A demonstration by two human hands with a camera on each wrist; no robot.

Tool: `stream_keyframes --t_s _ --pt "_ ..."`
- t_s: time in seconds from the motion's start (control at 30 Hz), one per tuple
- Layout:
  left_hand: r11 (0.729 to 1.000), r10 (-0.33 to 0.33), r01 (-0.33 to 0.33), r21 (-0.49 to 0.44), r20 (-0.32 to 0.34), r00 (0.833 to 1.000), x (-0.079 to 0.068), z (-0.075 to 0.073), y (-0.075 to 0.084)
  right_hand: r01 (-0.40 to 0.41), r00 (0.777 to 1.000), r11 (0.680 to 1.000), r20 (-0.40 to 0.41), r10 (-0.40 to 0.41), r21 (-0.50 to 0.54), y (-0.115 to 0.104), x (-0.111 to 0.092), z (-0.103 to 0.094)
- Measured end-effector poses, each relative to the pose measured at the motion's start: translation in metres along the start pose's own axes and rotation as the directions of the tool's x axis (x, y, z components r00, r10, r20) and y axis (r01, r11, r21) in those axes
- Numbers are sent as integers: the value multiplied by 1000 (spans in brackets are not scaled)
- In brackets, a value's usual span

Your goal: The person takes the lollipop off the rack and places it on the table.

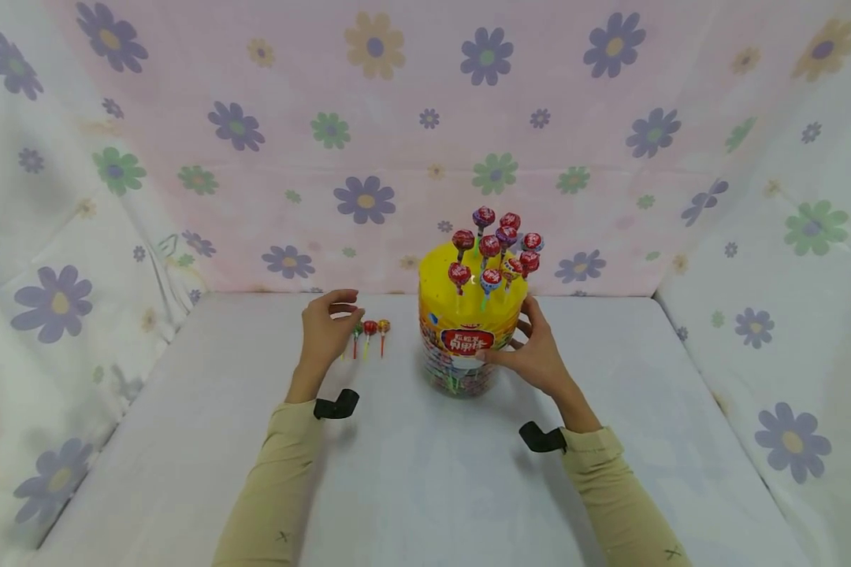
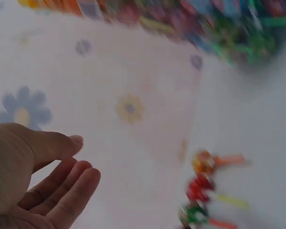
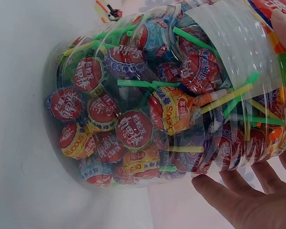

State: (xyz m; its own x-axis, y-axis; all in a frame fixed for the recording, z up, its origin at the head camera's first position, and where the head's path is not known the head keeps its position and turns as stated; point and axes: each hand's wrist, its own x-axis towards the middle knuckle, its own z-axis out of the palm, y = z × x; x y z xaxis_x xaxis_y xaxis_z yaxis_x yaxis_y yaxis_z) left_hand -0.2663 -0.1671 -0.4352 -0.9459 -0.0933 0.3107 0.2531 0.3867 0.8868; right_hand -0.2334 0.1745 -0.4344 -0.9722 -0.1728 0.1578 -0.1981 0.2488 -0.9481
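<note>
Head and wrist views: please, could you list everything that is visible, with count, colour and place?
Table: 1, white, foreground.
Candy jar: 1, clear with yellow top, on the table.
Label: 1, red, jar's front.
Standing lollipops: about 10, mostly red, in the jar's top.
Jar lollipops: uncountable, mixed colours, inside.
Loose lollipops: at least 3, green, red, orange-yellow, on the table.
Floral backdrop: 1, pink and white, behind and at the sides.
Wrist fittings: 2, black, one per wrist.
Sleeves: 2, beige, one per arm.
Left grip: 1, bare, near the loose lollipops.
Right grip: 1, bare, around the jar's right side.
</note>
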Motion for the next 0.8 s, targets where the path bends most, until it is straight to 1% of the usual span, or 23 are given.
stream_keyframes --t_s 0.07,0.1,0.17,0.2,0.27,0.33,0.4,0.5,0.57,0.67,0.8 --pt "991 21 -23 -133 -15 1000 -1 5 18 0 1000 1000 0 0 -2 1 1 0" --pt "980 39 -44 -196 -32 999 -2 9 27 1 1000 1000 1 -1 -2 1 1 0" --pt "946 78 -96 -308 -70 994 -5 16 44 1 1000 1000 1 -1 -2 1 1 0" --pt "930 100 -126 -344 -90 991 -7 19 53 1 1000 1000 2 -1 -2 1 1 0" --pt "902 158 -193 -386 -120 980 -13 26 70 3 1000 1000 4 -3 -2 1 1 -1" --pt "887 208 -240 -395 -123 970 -18 33 86 4 1000 1000 4 -4 -2 -1 1 -1" --pt "878 252 -276 -391 -114 961 -24 39 98 6 1000 1000 4 -6 -3 -1 1 -1" --pt "866 303 -312 -389 -87 949 -32 48 113 -1 1000 1000 2 1 -6 -1 1 -1" --pt "859 330 -329 -391 -67 941 -37 54 120 -8 1000 1000 1 8 -6 0 1 -1" --pt "854 350 -340 -394 -49 935 -42 61 128 -12 1000 1000 -2 12 -6 0 1 -1" --pt "849 362 -361 -387 -74 929 -46 69 134 -1 1000 1000 -4 1 -7 1 0 0"
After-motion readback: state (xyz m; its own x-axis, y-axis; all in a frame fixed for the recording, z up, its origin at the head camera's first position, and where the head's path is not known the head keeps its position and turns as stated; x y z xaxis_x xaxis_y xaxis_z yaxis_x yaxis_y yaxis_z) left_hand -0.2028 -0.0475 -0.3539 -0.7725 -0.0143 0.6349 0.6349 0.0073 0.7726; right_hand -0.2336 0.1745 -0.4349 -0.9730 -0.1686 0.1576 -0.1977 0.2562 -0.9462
